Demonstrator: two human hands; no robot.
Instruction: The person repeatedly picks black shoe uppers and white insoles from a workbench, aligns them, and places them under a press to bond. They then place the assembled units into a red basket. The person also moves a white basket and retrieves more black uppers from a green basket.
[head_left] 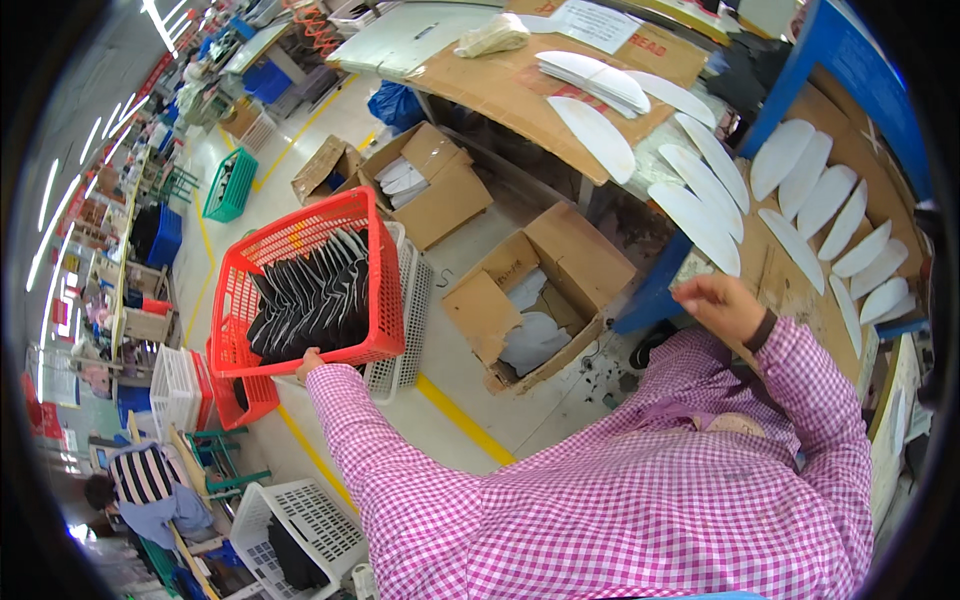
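Note:
At the near edge of a red plastic basket, my left hand is closed on the rim. Dark, curved shoe-upper pieces with pale edges stand in rows inside it. The basket sits tilted in view, on top of a grey-white crate. My right hand is raised in front of me by the bench, its fingers loosely bent and apart, with nothing visible in them. Nearest to it are white insole-shaped pieces lying on the bench edge.
Cardboard boxes with pale pieces stand on the floor between basket and bench. More white pieces lie on the cardboard-covered table; a blue machine frame rises at right. A white crate and another person are at lower left.

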